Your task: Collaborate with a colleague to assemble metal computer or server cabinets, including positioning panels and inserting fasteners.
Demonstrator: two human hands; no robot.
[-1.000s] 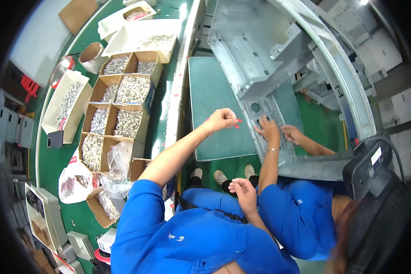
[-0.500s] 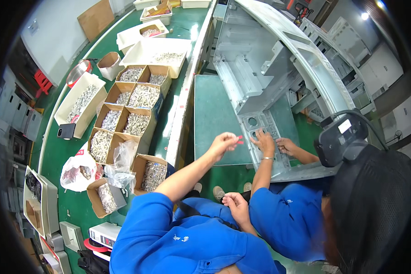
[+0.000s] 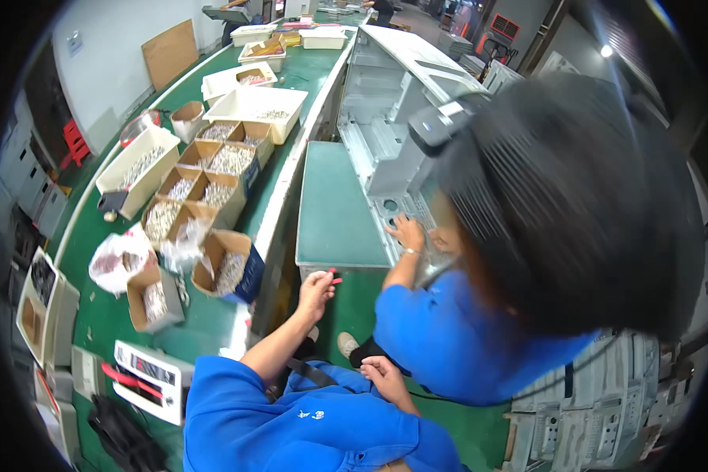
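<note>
While the left hand (image 3: 315, 293) pinches a small red strip (image 3: 337, 281) near the green tabletop (image 3: 338, 208), the right hand (image 3: 384, 379) curls loosely, whether around anything being unclear, and this apparent holding step likely calls next for a steady pinch.

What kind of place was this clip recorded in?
Probably a factory assembly area: a long green workbench carries cardboard boxes of small silvery parts, and a large metal frame stands beside it.
</note>
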